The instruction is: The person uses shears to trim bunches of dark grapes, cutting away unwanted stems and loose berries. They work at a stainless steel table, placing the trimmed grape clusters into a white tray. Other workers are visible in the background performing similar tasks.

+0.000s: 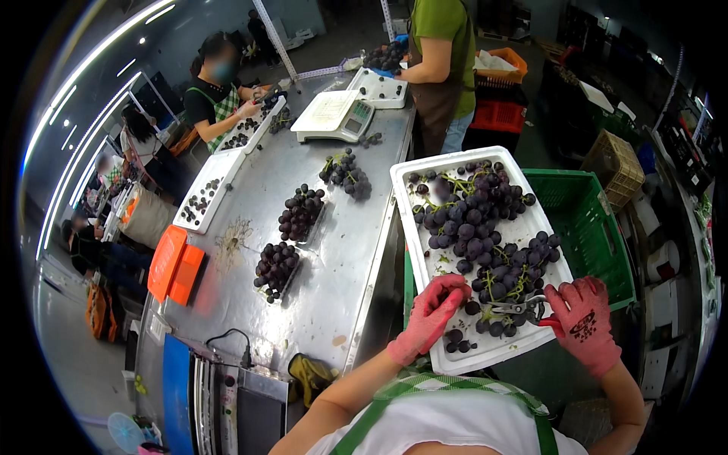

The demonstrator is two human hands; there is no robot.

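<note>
My right hand [583,324], in a pink rubber-coated work glove, grips a pair of small metal fruit snips [516,307]. Their blades lie over green stems at the near end of a bunch of dark grapes [515,264]. My left hand [432,318], gloved the same way, is over the tray's near left part with its fingers curled; whether anything is pinched in them is hidden. A white foam tray [418,278] holds the bunches before me, among them a large one [469,222]. Some loose grapes [458,341] sit in its near left corner.
The tray rests over a green plastic crate [603,244]. To the left, a steel table [335,261] bears packed grapes [276,267], a weighing scale [333,116] and an orange box [176,267]. Two co-workers [219,102] handle grapes across the table.
</note>
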